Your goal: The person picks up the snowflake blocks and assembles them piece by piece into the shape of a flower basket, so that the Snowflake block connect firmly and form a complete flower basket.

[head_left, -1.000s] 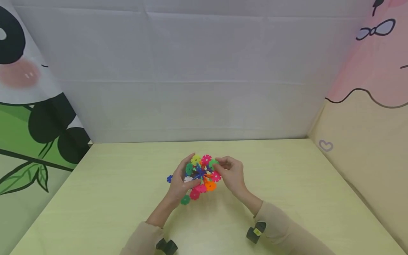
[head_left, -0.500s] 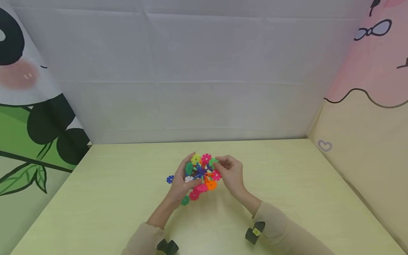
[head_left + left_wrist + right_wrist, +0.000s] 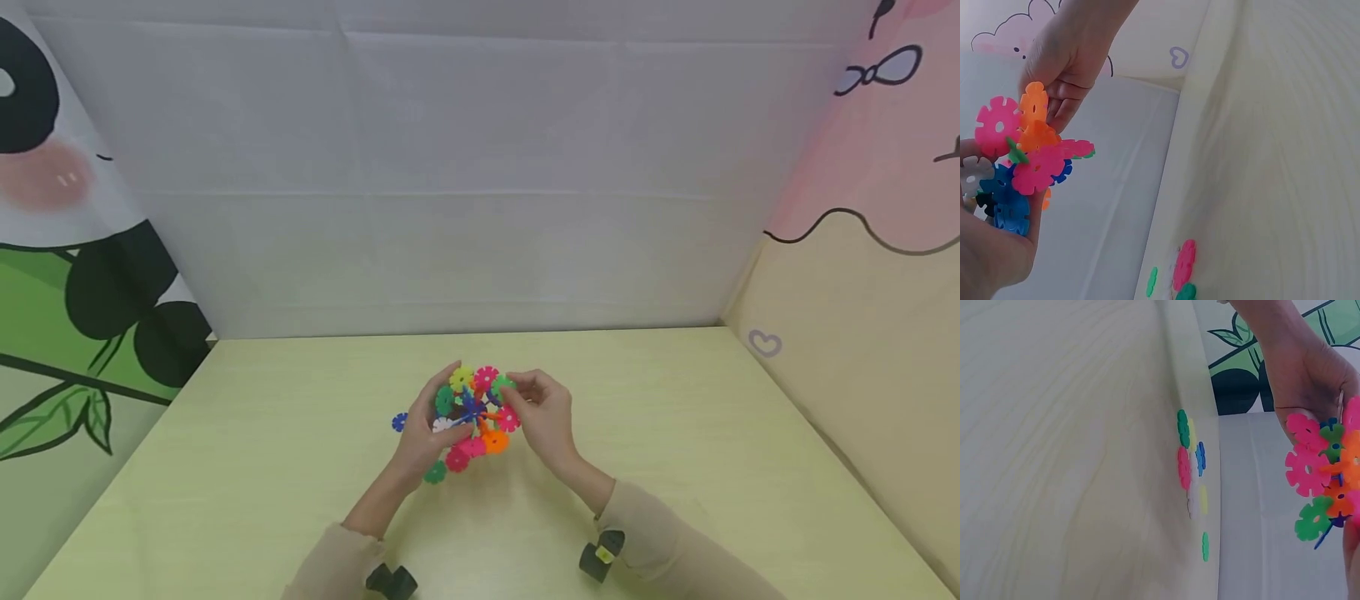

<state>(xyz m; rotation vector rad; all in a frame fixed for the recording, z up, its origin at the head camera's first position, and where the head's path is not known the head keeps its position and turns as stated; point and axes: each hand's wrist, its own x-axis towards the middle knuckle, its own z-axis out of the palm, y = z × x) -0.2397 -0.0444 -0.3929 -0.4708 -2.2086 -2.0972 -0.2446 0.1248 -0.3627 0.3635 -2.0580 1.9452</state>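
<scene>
In the head view, my left hand (image 3: 422, 435) holds a cluster of interlocking flower-shaped plastic discs (image 3: 474, 407) from its left side, thumb across the front. Blue pieces sit at the core, with pink, yellow, green and orange discs around them. My right hand (image 3: 546, 414) pinches a light green disc (image 3: 502, 385) at the cluster's upper right edge, between thumb and fingers. From the left wrist, the cluster (image 3: 1038, 169) shows pink and orange discs up close. The right wrist view shows its other side, with a green disc (image 3: 1313, 519) low down; the right hand is mostly cut off there.
Loose discs lie on the pale wooden table (image 3: 247, 467), among them a green disc (image 3: 1183, 429), a pink disc (image 3: 1184, 467) and a blue disc (image 3: 401, 422). A white sheet (image 3: 480, 183) hangs behind the table; printed cartoon panels stand at left and right.
Both hands and the cluster have dipped very slightly within the last half second. The grip of each hand looks the same.
</scene>
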